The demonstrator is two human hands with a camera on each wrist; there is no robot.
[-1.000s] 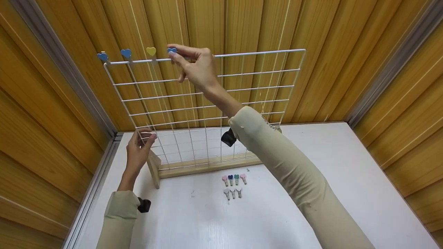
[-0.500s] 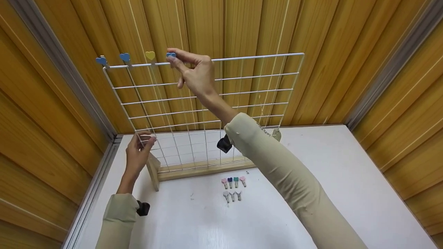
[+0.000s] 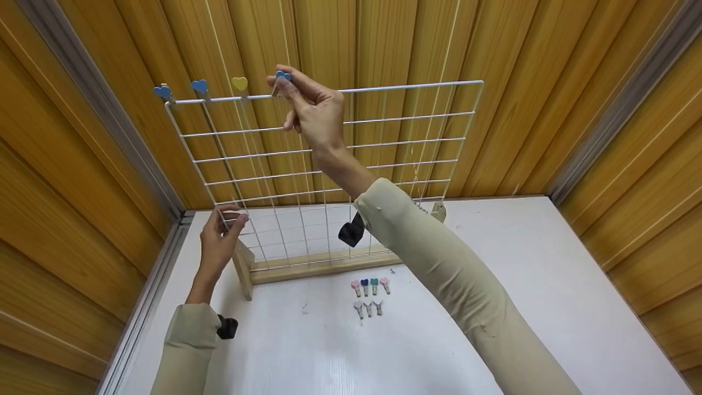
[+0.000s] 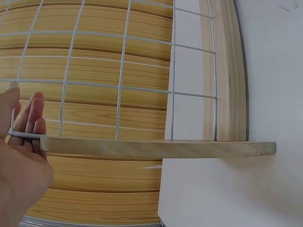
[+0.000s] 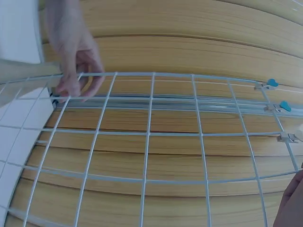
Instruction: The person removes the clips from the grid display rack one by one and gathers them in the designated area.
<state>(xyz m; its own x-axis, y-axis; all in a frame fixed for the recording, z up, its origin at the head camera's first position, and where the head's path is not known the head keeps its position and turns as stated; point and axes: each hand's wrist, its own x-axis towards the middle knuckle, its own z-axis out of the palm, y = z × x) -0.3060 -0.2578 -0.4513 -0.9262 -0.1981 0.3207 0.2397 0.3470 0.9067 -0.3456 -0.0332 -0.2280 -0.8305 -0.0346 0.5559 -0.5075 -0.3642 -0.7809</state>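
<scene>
My right hand (image 3: 321, 112) pinches a blue heart-topped clip (image 3: 283, 75) between thumb and fingers, at the top bar of a white wire grid panel (image 3: 408, 87). Whether that clip bites the bar is hidden by the fingers. To its left, two blue heart clips (image 3: 199, 86) and a yellow heart clip (image 3: 239, 83) stand on the same bar. Lower down, my left hand (image 3: 219, 238) holds the grid's left side wire, thumb in front and fingers behind. The left wrist view shows this hand (image 4: 28, 142) beside the wooden side post (image 4: 156, 149).
On the white table (image 3: 340, 351), in front of the wooden base (image 3: 329, 269), lie two rows of heart clips: pink, blue and green ones (image 3: 374, 283), and pale ones (image 3: 368, 309). Wood-patterned walls (image 3: 620, 181) surround the table. A small chain (image 3: 421, 207) hangs near the grid's right side.
My right hand has moved slightly right and up with the blue clip, tilting it. My left hand stays on the side wire. The head view shifted a little.
</scene>
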